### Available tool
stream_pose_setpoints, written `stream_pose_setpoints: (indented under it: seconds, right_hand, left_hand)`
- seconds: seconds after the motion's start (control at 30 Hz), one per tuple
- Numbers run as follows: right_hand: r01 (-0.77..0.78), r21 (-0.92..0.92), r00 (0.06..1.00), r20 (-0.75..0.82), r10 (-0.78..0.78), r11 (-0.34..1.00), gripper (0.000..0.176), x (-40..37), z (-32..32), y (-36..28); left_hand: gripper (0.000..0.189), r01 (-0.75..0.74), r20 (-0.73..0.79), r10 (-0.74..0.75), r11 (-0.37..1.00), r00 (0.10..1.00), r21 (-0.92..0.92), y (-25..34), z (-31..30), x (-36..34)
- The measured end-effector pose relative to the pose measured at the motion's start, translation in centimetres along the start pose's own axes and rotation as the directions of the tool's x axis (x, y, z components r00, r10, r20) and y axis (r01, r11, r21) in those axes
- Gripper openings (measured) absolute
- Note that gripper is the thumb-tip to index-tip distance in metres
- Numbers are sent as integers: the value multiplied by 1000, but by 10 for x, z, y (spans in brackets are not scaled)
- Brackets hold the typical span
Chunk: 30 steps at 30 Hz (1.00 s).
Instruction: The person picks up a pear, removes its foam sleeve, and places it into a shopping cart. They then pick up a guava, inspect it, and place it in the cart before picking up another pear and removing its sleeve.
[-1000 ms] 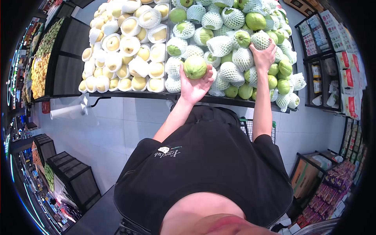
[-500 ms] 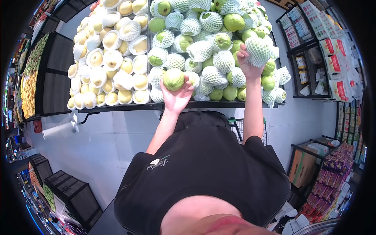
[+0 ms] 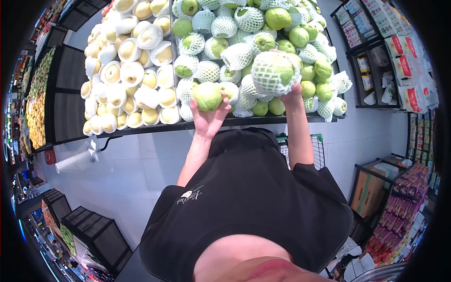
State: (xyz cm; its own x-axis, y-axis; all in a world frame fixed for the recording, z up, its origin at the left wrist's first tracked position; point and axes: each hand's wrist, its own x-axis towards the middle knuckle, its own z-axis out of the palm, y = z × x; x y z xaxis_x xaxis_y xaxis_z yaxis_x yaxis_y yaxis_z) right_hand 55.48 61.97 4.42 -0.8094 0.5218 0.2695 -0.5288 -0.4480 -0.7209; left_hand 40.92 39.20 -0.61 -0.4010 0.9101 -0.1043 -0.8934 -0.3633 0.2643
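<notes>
My left hand (image 3: 209, 121) holds a bare green guava (image 3: 207, 96) up on its fingertips, above the front edge of the fruit display. My right hand (image 3: 293, 94) grips a larger-looking guava in a white foam net (image 3: 275, 73), raised over the pile; most of its fingers are hidden behind the fruit. Green skin shows through the net's holes. Beneath and around both hands lie many guavas, some in foam nets, others bare, such as a bare guava (image 3: 278, 19) towards the back.
Left of a divider, pale yellow pears (image 3: 133, 117) sit in white foam sleeves. The display's black front rail (image 3: 235, 121) runs before my body. A shopping cart (image 3: 318, 150) stands by my right arm. A plastic bag roll (image 3: 77, 160) hangs at left; a cardboard box (image 3: 369, 193) sits on a right-hand rack.
My right hand has brought the netted guava leftwards and closer to the camera, turning it. My left hand still holds the bare guava in nearly the same place. The view has shifted slightly.
</notes>
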Motion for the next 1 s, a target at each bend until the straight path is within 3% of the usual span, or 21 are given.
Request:
stream_pose_setpoints:
  seconds: [0.07,0.13,0.23,0.33,0.43,0.63,0.73,0.8,0.97,1.0]
  right_hand:
    - [159,-404,987,60,-147,901,103,12,27,-11]
    - [214,-443,977,100,-189,871,102,15,41,-15]
    - [362,-611,931,197,-308,704,100,19,56,-20]
    - [420,-644,901,212,-379,639,101,20,61,-19]
    - [348,-557,927,88,-364,754,100,17,57,-18]
    - [327,-497,927,4,-374,804,95,13,49,-21]
    - [246,-589,901,-153,-405,770,89,24,24,-35]
    - [125,-692,823,-327,-464,711,85,38,-3,-43]
    - [-37,-722,713,-503,-488,691,83,56,-74,-48]
    - [-72,-774,725,-474,-500,630,82,58,-85,-45]
  left_hand:
    - [83,6,49,-7,1000,999,20,0,-2,1]
    - [84,16,51,-16,1000,999,18,0,-3,3]
    - [82,16,32,-17,1000,999,24,2,1,2]
    - [84,17,23,-17,1000,1000,5,4,-5,2]
    - [85,5,32,-5,1000,999,-13,7,-11,2]
    - [85,-16,33,16,1000,999,0,10,-9,4]
    - [85,-11,47,12,1000,999,-19,10,-10,5]
    - [84,-5,49,7,999,999,-45,10,-10,5]
    - [81,-4,22,6,997,1000,-72,12,-8,4]
    - [82,-4,23,6,998,1000,-64,11,-8,4]
